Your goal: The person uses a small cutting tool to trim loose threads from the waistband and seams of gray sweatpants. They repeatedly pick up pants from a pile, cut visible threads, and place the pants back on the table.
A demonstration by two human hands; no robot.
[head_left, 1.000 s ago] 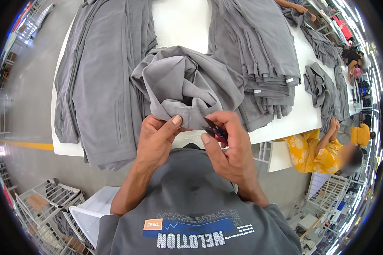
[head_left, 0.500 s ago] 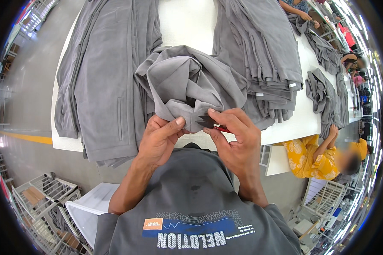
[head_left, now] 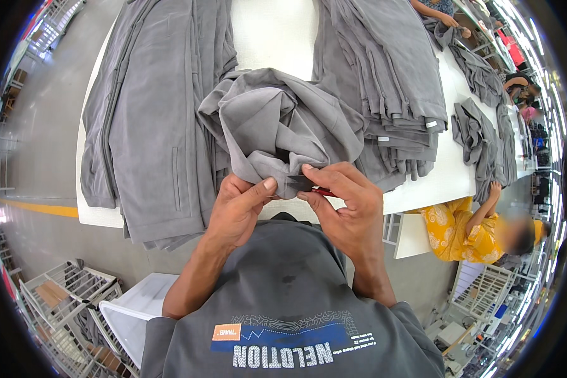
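Note:
A bunched grey garment [head_left: 283, 116] lies at the table's near edge, between two stacks of grey clothing. My left hand [head_left: 240, 205] pinches its near edge between thumb and fingers. In my right hand [head_left: 346, 192] is a pair of thread snips [head_left: 302, 183] with dark blades and a red part by the palm. The blades are closed together and lie against the cloth, just right of my left thumb. A thread, if there is one, is too small to make out.
Tall stacks of grey garments flank the work on the left [head_left: 154, 126] and right [head_left: 384, 82] of the white table [head_left: 274, 38]. A person in yellow [head_left: 460, 230] handles grey cloth at right. A white bin [head_left: 135, 309] and a wire cart [head_left: 66, 293] stand lower left.
The snips' blades, spread apart before, have closed at the cloth edge. Both hands hold nearly the same place. The person in yellow has shifted slightly.

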